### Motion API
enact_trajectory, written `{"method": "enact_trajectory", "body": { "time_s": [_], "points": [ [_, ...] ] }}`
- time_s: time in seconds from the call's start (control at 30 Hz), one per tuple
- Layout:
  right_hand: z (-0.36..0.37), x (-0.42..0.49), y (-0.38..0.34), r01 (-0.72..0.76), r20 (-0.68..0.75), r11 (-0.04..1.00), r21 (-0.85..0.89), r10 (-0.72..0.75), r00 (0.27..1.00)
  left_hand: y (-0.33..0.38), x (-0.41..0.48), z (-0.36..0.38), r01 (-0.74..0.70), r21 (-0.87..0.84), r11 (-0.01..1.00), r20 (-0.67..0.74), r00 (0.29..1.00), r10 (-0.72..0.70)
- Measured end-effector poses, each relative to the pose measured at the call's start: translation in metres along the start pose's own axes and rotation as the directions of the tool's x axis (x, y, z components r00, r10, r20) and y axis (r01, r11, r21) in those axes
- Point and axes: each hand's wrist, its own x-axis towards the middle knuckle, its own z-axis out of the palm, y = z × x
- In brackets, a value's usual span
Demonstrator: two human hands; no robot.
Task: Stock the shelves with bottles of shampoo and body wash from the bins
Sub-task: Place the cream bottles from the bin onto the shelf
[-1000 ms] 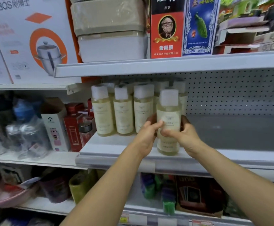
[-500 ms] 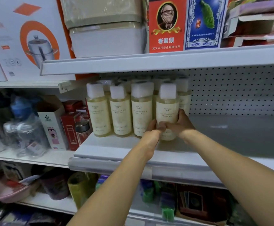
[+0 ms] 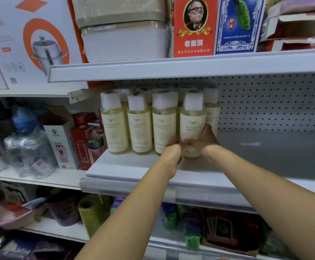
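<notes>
- Rear bottles (image 3: 212, 102) behind the front row (image 3: 139, 128) are mostly hidden. Only caps and slivers show, so the count is unclear.
- Goods on the lower level, bottom of frame, are dark and blurred and can't be identified.
- The base of the bottle (image 3: 192, 124) is covered by both grips. Can't tell if it sits on the shelf (image 3: 130, 169) or just off it.
- Left grip (image 3: 171, 152): fingers curled tight at the bottle's lower left, squeezed in beside the neighbouring bottle. Fingertips hidden.
- Right grip (image 3: 204, 142): thumb across the lower front, fingers wrapped round the right side, closed on the bottle.
- The bottle is upright, pale yellow with a white cap, at frame centre. It is at the right end of the front row, just beside the third one.
- Pegboard (image 3: 265, 102) behind.
</notes>
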Motion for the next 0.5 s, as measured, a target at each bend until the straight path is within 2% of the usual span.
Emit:
{"method": "enact_trajectory", "body": {
  "time_s": [0.17, 0.3, 0.4, 0.5],
  "points": [
    [0.009, -0.021, -0.002, -0.043, -0.183, 0.997, -0.058, 0.031, 0.983, 0.003, -0.024, -0.02, 0.012, -0.129, 0.992, -0.098, 0.995, -0.025],
    [0.017, -0.057, -0.008, 0.111, -0.314, 0.992, 0.065, -0.086, 0.945, 0.004, -0.045, -0.046, -0.006, -0.273, 0.962, -0.113, 0.993, -0.026],
    [0.029, -0.088, -0.024, 0.191, -0.298, 0.963, 0.188, -0.129, 0.946, 0.005, -0.064, -0.074, -0.054, -0.355, 0.933, -0.13, 0.991, 0.008],
    [0.05, -0.115, -0.039, 0.28, -0.259, 0.94, 0.194, -0.226, 0.939, 0.005, -0.086, -0.104, -0.097, -0.381, 0.919, -0.16, 0.986, 0.037]
  ]
}}
